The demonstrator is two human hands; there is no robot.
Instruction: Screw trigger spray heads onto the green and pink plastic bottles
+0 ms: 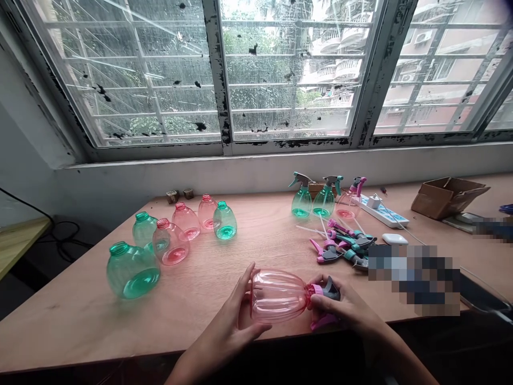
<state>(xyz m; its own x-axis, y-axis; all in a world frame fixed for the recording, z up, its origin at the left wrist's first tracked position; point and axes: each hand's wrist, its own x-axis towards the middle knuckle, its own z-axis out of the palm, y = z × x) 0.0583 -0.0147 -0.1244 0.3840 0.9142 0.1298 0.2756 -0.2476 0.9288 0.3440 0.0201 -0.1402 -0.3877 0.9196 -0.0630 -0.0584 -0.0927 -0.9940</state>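
Note:
A clear pink spray bottle [278,295] lies sideways in the air over the table's front edge, held between both hands. My left hand [240,310] cups its base, thumb below and fingers along the far side. At the neck, my right hand [340,302] grips the pink collar of the grey-and-pink spray head [331,289], which sits on the bottle's mouth. Whether the thread is tight cannot be seen. Beyond my right hand is a pile of loose spray heads [344,243] in pink, green and grey, with white tubes.
Several open green and pink bottles [134,270] stand at the left. At the back, green spray bottles [301,202] and a pink spray bottle [348,203] have heads on. Further right are a power strip [385,213], a white case [395,239] and a cardboard box [447,198].

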